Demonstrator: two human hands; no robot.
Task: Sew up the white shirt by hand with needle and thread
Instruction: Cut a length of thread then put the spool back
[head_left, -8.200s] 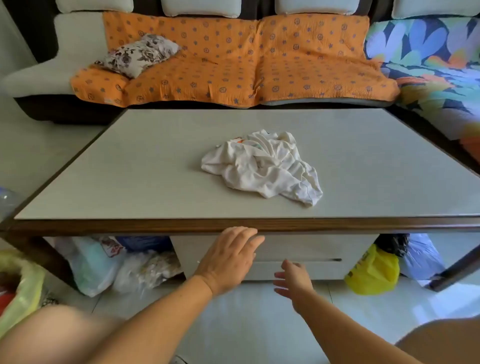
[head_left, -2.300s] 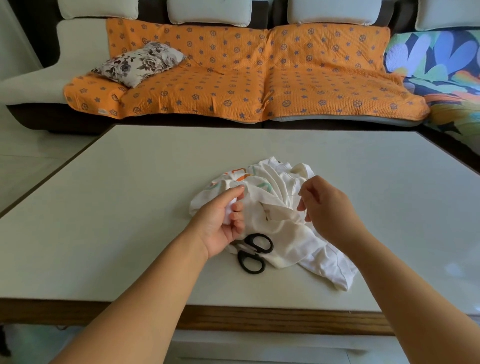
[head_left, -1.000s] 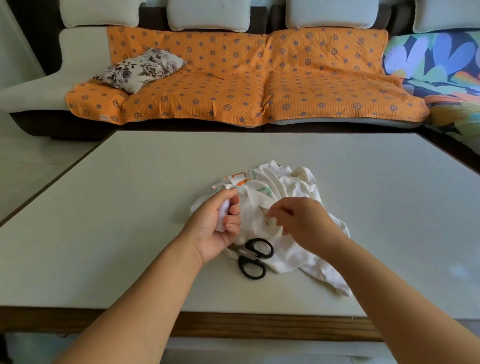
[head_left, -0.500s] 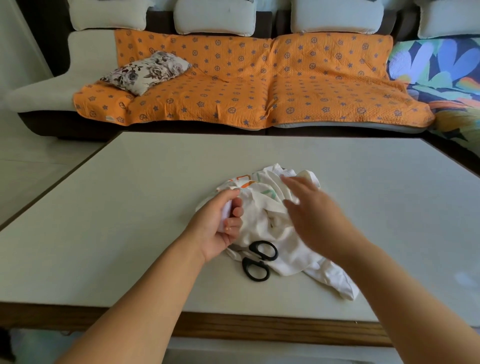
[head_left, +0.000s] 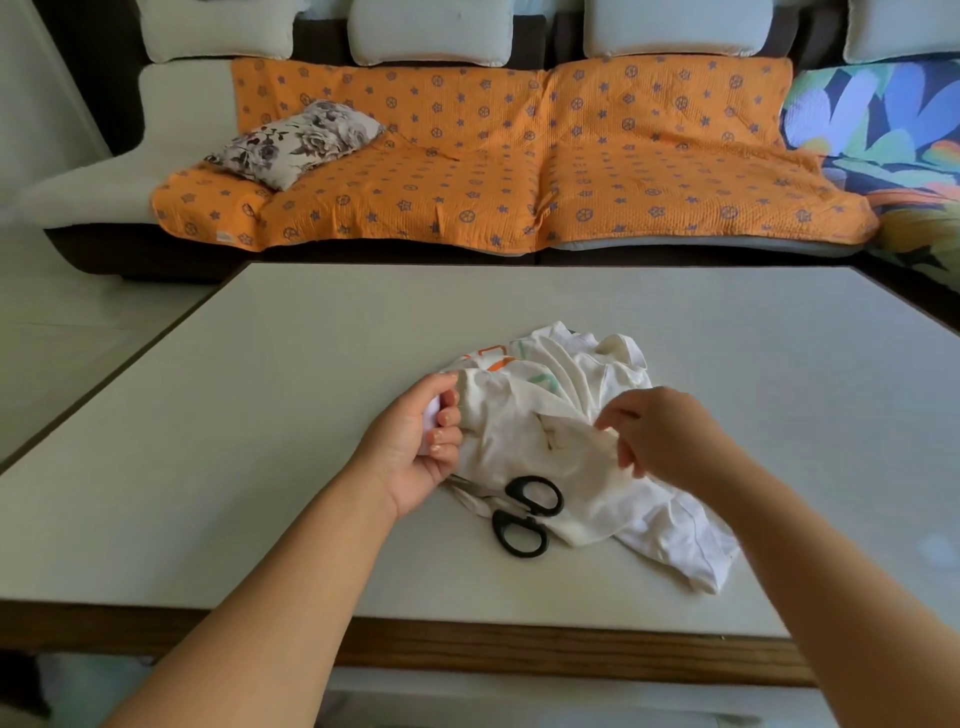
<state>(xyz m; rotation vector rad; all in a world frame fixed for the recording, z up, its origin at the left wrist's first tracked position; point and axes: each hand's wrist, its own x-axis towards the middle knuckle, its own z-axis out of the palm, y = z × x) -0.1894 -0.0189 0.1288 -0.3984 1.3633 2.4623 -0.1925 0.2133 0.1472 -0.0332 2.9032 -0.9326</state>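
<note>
While white shirt lies crumpled on worktop, left hand fingers clamp bunched edge, right hand fingers pinch fold. Scissors alongside. Needle, thread not visible; stitching, I judge, all ahead.

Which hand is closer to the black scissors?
Left. The left hand, curled round a white item, lies just beside the blade end of the scissors; the right hand pinches the white shirt farther off, beyond the handles.

A shirt is lying on a table, with scissors sitting at its near edge. The left hand is gripping its left side and the right hand is pinching its right. A sofa is standing behind the table.
</note>
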